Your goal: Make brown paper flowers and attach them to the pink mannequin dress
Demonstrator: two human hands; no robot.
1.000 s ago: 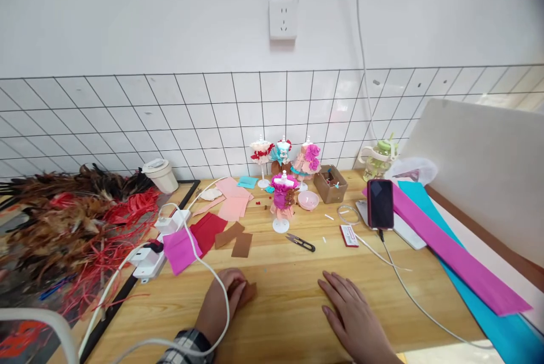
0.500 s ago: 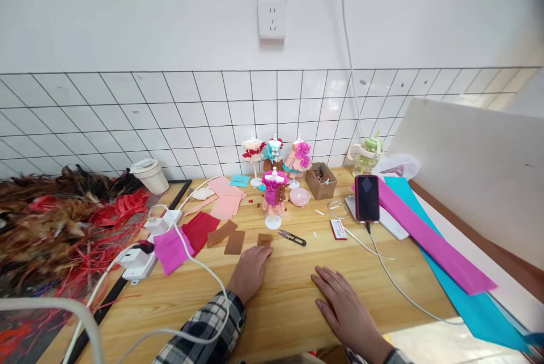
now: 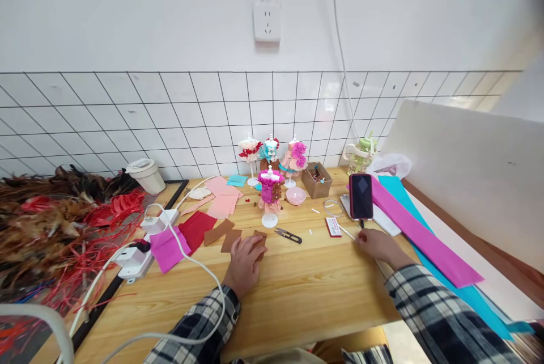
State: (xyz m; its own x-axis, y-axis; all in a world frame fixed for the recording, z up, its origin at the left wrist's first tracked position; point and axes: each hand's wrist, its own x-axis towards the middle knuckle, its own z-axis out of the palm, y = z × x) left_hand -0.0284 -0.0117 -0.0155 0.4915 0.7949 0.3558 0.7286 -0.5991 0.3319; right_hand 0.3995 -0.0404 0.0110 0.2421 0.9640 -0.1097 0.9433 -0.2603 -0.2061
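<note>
My left hand (image 3: 244,262) lies palm down on the table, fingers stretched out over two small brown paper pieces (image 3: 232,240), partly covering them. My right hand (image 3: 379,246) is curled, its fingertips closed round the charging cable (image 3: 362,224) just below the phone (image 3: 361,197). The phone leans upright against a white slab. Ahead of my left hand stands a small dress form (image 3: 270,189) in a magenta and pink paper dress with brown trim. Black thread snips (image 3: 288,235) lie between the hands, next to a small red-and-white box (image 3: 334,227).
Three more dressed forms (image 3: 271,151) stand behind, beside a pink bowl (image 3: 296,196) and a cardboard box (image 3: 317,180). Coloured paper (image 3: 199,228) and a power strip (image 3: 140,256) with white cables lie left, near feathers (image 3: 63,211). Long paper strips (image 3: 425,233) lie right.
My right hand has moved right and forward from the table's front to the cable under the phone. My left hand has shifted slightly forward onto the brown pieces. The view has turned slightly right.
</note>
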